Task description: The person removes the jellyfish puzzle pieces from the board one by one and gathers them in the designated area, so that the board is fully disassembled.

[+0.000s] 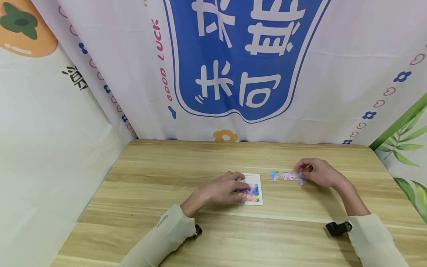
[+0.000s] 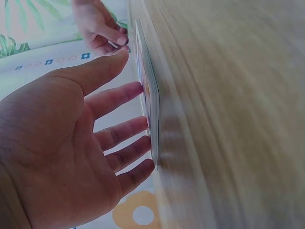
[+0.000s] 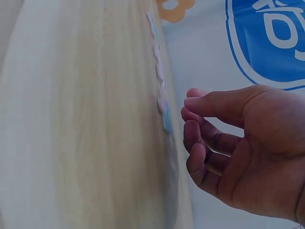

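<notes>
My left hand (image 1: 225, 189) lies over a small jigsaw tray (image 1: 261, 196) with a white border, its fingers spread and touching the picture inside. The lower part of that picture is pink, blue and yellow; a pale strip shows along the top. In the left wrist view the fingertips of the left hand (image 2: 71, 138) meet the face of the tray (image 2: 151, 95). My right hand (image 1: 318, 172) hovers at the right end of a row of loose puzzle pieces (image 1: 287, 176), pink and blue. In the right wrist view its fingers (image 3: 194, 155) bend loosely, holding nothing, beside the end piece (image 3: 166, 119).
Both hands work over a wood-grain table (image 1: 253, 233). A printed cloth (image 1: 160, 126) hangs behind its back edge, and more cloth stands at the left. Black wrist devices (image 1: 338, 228) sit at the sleeve cuffs.
</notes>
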`<state>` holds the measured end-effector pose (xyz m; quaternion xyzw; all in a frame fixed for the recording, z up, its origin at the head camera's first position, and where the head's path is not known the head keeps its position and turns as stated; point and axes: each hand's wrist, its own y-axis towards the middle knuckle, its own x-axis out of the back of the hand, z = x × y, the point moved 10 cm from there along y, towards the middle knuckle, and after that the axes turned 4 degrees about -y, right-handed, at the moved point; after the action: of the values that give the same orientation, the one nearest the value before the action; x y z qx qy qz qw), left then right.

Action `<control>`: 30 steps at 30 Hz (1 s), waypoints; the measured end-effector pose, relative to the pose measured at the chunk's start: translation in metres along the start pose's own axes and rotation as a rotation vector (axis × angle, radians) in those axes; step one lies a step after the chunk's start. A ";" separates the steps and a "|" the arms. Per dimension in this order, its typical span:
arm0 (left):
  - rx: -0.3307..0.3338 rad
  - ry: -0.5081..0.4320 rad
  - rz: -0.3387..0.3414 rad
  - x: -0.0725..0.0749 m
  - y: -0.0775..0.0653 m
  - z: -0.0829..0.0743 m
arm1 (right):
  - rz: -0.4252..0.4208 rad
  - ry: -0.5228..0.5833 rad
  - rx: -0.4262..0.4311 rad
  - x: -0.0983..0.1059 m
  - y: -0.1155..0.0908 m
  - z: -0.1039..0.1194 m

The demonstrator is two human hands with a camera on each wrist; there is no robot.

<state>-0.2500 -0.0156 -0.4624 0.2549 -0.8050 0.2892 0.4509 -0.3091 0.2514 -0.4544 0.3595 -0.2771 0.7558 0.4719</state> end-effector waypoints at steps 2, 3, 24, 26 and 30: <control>-0.002 0.009 0.000 0.000 0.000 -0.001 | 0.002 0.016 0.013 -0.001 0.002 0.007; -0.002 0.014 -0.001 0.000 0.000 -0.001 | 0.008 0.025 0.022 -0.002 0.003 0.011; -0.005 0.063 -0.065 0.006 -0.036 0.003 | 0.097 0.080 0.095 -0.043 0.034 0.071; -0.016 0.061 -0.070 0.006 -0.041 0.003 | 0.102 0.078 0.101 -0.046 0.036 0.076; -0.031 0.073 -0.079 0.007 -0.050 0.003 | 0.107 0.057 0.133 -0.052 0.039 0.087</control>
<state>-0.2216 -0.0539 -0.4458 0.2687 -0.7816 0.2675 0.4952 -0.3050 0.1427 -0.4486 0.3531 -0.2316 0.8065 0.4137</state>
